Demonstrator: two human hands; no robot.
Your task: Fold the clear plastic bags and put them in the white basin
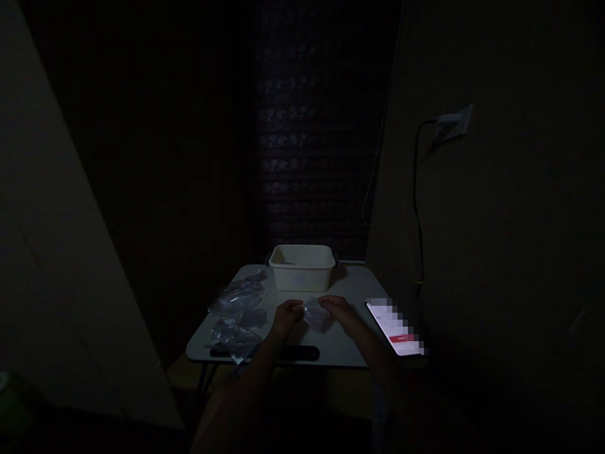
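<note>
A small clear plastic bag (316,315) is stretched between my two hands over the middle of the table. My left hand (287,317) pinches its left edge with the fingers closed. On the other side, my right hand (339,311) grips the upper right edge, fingers together. The bag looks thin and shiny; whether anything is inside it is too dark to tell. Several more clear plastic bags (236,337) lie in a loose heap to the left of my left hand, some reaching the table's front edge.
A cream plastic basin (302,277) with dark side handles stands at the back of the white folding table (352,350). At the right edge lies a lit phone or tablet (390,325). A cable runs down from a wall socket (456,123). Walls close in on both sides.
</note>
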